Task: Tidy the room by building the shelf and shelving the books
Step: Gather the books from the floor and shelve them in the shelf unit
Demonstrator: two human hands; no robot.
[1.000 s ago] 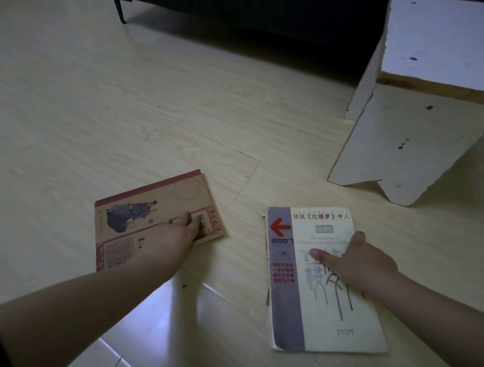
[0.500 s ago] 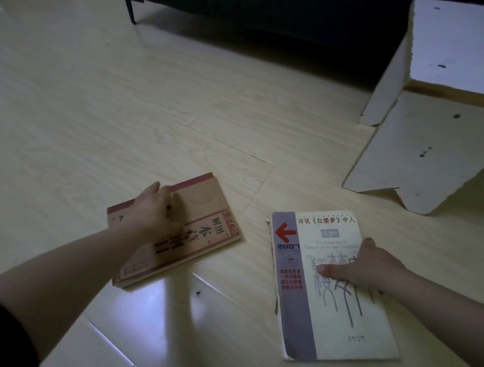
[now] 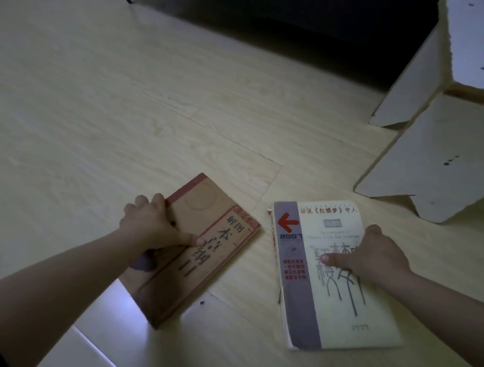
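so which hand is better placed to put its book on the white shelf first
Right, probably. The right hand grips the white book, which lies nearer the white shelf at the right. The left hand grips the brown book, farther off.

Glossy wood-grain floor point(image 3: 99, 110); chipped white-painted shelf boards point(image 3: 438, 174).
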